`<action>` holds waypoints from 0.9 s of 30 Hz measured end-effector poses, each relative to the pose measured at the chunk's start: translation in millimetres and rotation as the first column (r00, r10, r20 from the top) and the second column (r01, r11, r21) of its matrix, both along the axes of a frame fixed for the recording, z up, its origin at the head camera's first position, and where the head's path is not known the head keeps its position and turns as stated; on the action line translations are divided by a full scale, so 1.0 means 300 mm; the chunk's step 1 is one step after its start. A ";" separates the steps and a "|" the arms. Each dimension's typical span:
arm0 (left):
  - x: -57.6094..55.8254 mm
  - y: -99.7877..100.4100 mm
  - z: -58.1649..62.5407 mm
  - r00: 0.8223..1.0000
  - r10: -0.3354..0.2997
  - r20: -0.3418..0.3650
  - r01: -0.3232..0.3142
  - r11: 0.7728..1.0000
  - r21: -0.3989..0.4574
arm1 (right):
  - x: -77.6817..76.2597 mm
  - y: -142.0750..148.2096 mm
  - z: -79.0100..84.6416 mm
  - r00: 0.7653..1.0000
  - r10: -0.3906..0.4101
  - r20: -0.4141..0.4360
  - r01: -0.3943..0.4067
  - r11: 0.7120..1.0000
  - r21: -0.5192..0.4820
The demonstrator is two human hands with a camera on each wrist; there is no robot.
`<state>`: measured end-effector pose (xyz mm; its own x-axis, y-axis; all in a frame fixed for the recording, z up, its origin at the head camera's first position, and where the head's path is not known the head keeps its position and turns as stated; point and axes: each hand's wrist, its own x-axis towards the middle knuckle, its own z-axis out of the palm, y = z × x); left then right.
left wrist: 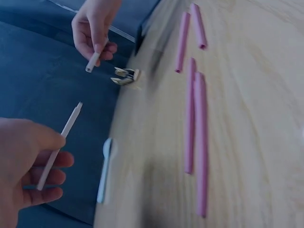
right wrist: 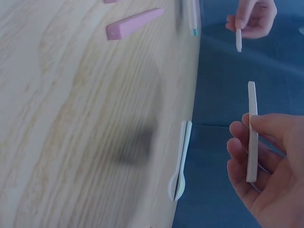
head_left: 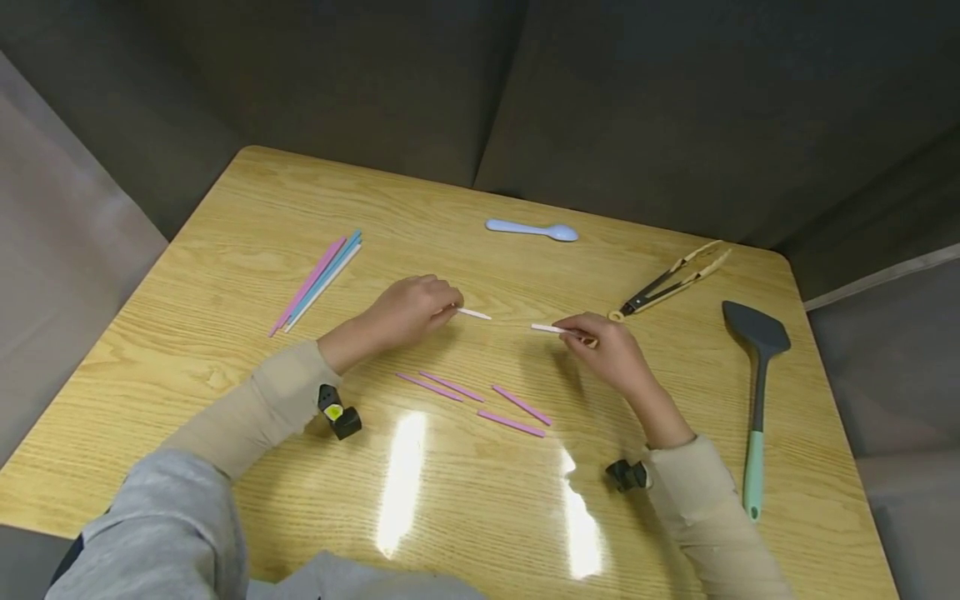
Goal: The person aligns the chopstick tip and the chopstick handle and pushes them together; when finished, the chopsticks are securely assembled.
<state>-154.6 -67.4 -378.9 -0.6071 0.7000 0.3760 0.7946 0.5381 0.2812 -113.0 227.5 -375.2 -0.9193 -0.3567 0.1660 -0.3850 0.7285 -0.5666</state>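
My left hand (head_left: 416, 310) pinches a white chopstick half (left wrist: 71, 119) between thumb and fingers above the table. A narrower nub shows at its end, pointing toward the other hand. Across a short gap, my right hand (head_left: 611, 352) pinches a second white chopstick half (right wrist: 252, 97), its blunt end facing left. The two white pieces are apart, roughly in line in the head view. Nearer my body, several pink chopstick halves (head_left: 512, 424) lie loose on the wooden table (head_left: 247, 517).
Pink, blue and white long chopsticks (head_left: 307, 287) lie side by side at the left. A light blue spoon (head_left: 525, 228) rests near the back edge. Tongs (head_left: 663, 287) lie beyond my right hand, and a dark spatula (head_left: 759, 367) with a green handle at the far right.
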 end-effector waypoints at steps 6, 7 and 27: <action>0.003 0.010 0.047 0.994 0.083 0.068 -0.086 0.996 0.033 | 0.000 -0.005 0.019 1.000 -0.012 -0.011 0.011 1.000 -0.027; 0.003 0.012 0.053 0.992 0.089 0.090 -0.093 0.995 0.041 | 0.001 -0.005 0.022 1.000 -0.021 -0.001 0.021 0.999 -0.037; 0.031 0.062 0.094 0.976 0.030 0.217 -0.107 0.930 0.352 | 0.009 -0.024 0.083 0.987 -0.063 0.150 0.099 0.963 -0.249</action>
<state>-145.4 -48.9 -350.8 -0.7390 0.4949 0.4571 0.6642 0.4213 0.6176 -110.2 220.4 -350.4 -0.9639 -0.2424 0.1099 -0.2346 0.5788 -0.7810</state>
